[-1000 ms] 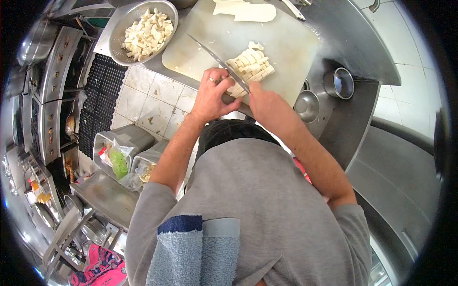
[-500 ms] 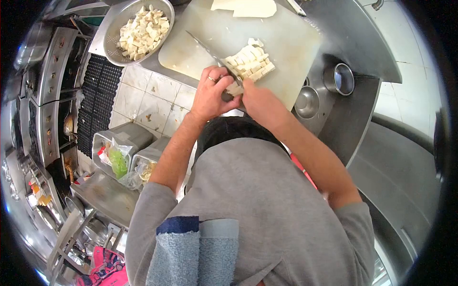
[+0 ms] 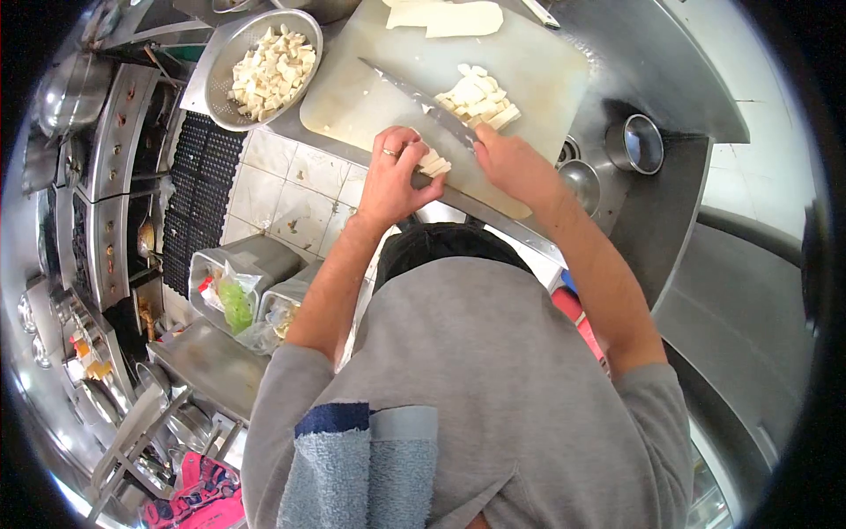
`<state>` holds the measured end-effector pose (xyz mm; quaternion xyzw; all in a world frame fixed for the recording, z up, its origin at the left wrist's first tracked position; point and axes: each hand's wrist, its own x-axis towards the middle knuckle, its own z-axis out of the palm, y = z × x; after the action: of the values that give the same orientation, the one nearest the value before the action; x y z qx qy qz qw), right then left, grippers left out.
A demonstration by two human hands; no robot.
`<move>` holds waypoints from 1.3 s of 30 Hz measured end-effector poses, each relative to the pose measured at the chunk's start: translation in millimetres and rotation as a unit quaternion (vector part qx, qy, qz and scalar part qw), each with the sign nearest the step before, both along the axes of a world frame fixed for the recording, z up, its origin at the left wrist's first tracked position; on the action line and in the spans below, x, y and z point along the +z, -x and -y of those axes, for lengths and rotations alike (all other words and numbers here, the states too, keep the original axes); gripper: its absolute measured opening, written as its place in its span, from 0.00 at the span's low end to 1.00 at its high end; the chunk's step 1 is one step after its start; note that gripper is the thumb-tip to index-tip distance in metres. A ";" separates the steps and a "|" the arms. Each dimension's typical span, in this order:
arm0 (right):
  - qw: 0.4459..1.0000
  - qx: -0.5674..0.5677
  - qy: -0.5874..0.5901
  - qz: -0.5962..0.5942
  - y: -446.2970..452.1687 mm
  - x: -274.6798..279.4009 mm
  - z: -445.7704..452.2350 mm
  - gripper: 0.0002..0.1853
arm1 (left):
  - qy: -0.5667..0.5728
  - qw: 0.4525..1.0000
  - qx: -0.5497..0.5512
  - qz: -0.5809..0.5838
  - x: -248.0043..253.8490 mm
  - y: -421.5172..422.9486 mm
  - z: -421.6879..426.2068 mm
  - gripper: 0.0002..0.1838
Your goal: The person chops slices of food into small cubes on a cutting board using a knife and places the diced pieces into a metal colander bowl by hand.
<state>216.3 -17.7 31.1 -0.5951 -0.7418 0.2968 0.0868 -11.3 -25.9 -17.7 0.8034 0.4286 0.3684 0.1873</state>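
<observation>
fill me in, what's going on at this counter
A person is cutting up pale food on a cutting board. The right hand grips a kitchen knife, while the left hand holds some pale pieces near the board's close edge. The blade lies between those and a pile of cut chunks. Flat slabs lie farther up the board, and a metal colander to the left holds many diced pieces.

Single head-worn view, forward and down onto both hands (image 3: 389, 181)
</observation>
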 end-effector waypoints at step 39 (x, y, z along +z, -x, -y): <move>0.999 -0.013 -0.050 0.006 7.6 -2.7 8.8 0.09 | 0.157 0.983 0.033 0.093 11.2 -22.1 -24.1 0.10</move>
<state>208.7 -26.6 28.3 -0.6016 -0.7481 0.2549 0.1162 10.9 -1.8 -6.6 0.7116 0.4879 0.3755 0.3385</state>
